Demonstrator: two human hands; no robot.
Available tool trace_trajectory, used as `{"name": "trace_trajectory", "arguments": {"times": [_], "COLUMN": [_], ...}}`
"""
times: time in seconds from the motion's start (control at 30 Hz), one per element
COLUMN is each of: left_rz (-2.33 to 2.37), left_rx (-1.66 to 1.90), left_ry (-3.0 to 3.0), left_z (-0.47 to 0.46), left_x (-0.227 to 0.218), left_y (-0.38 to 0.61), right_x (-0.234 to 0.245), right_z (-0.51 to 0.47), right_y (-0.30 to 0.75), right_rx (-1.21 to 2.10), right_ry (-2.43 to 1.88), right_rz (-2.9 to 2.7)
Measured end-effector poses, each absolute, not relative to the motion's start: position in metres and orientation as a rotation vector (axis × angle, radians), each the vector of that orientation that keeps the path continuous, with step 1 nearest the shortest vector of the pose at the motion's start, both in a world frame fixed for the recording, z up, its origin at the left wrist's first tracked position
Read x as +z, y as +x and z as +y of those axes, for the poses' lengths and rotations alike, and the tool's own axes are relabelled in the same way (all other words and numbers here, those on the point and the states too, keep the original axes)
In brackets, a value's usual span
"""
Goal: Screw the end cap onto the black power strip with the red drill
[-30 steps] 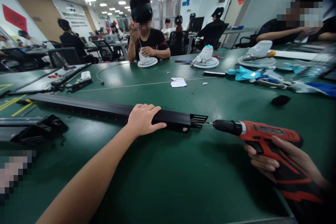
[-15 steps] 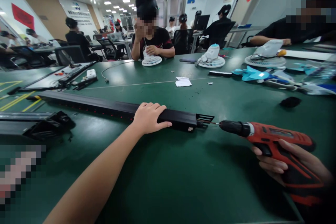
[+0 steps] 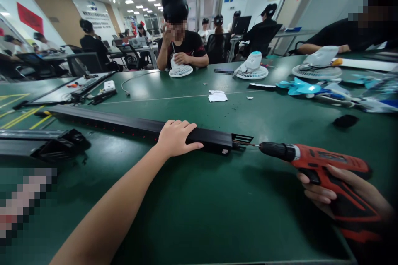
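A long black bar-shaped housing lies across the green table, with a slotted black bracket at its right end. My left hand is wrapped over the housing near that end, thumb along its near side. In my right hand is a red and black cordless drill, held level by its handle. The drill's long thin bit points left and reaches the right end of the housing, by the bracket. Whether the bit's tip sits in a screw cannot be made out.
Left of my forearm lies another black housing. White paper and a dark foam-like lump rest beyond. Across the table, a person works on a white fan part; more fan parts and blue fan blades lie to the right.
Both hands keep their hold, and the drill stays at the housing's end. The view has shifted only slightly.
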State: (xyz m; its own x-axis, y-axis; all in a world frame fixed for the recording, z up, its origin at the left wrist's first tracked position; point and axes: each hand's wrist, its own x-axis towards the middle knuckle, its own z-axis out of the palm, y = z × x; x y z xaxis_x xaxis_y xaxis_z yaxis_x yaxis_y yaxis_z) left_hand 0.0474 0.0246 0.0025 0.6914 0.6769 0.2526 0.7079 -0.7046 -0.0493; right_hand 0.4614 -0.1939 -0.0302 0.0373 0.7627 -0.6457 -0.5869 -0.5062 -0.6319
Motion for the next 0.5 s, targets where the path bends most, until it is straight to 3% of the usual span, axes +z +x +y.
{"name": "trace_trajectory", "arguments": {"times": [0.5], "left_rz": [-1.098], "left_rx": [-0.406], "left_ry": [-2.745], "left_z": [0.025], "left_x": [-0.002], "left_y": [0.046], "right_x": [-0.041], "right_z": [-0.194], "right_y": [0.471], "right_rx": [1.651], "right_ry": [-1.267], "right_rz": [-0.263]}}
